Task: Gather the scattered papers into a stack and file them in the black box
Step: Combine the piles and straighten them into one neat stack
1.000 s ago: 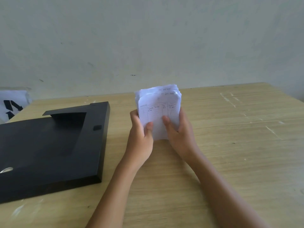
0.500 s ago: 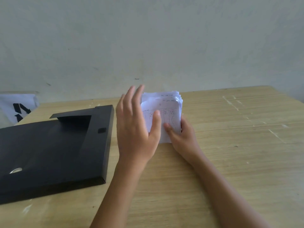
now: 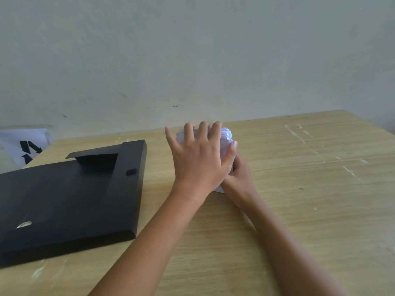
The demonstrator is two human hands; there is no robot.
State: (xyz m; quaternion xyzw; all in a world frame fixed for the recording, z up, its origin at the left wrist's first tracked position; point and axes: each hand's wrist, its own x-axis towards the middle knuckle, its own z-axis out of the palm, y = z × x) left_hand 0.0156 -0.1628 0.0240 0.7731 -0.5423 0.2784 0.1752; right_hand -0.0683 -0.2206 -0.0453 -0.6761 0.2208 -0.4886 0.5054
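Paper stack (image 3: 227, 135), ragged-edged and white, sits clasped by curled fingers (image 3: 203, 131) of left hand (image 3: 198, 161) and right hand (image 3: 240, 178).

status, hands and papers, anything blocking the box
Left hand grips paper stack from above, right hand holds its lower part. Stack on edge on the table, not filed. Black box flat to its left, nothing between.

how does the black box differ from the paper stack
The black box lies flat, untouched; the paper stack stands on edge, gripped by the left hand and right hand. The black box is dark and broad; the paper stack white and smaller. Both rest on the table.
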